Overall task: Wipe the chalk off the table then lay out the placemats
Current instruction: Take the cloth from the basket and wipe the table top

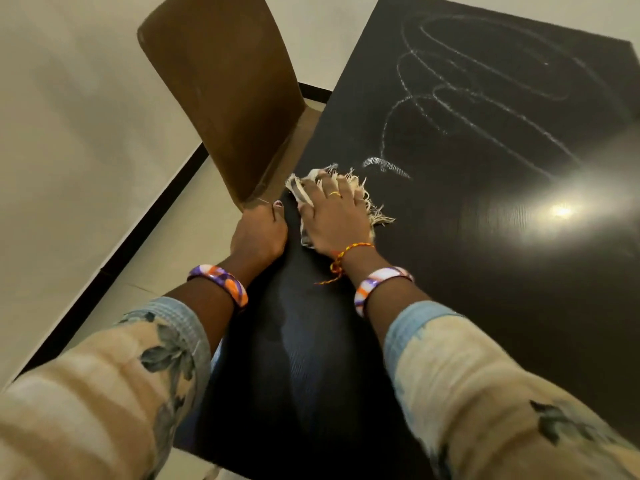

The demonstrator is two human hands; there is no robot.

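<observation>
Fringed cloth (349, 199) flat on dark worktop (485, 271), near left edge, just short of chalk loops (485, 81) farther right. Right hand (334, 216) pressing it, fingers spread, likely for wiping. Left hand (259, 233) curled around chair back (225, 98), probably bracing.

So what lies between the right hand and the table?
A fringed cloth, pressed flat under the right hand on the table, seen in the head view.

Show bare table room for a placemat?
Free: the table right of the right hand, below the chalk. Crowded: the left edge, where the left hand, cloth and chair meet. The chalk covers the far half.
</observation>
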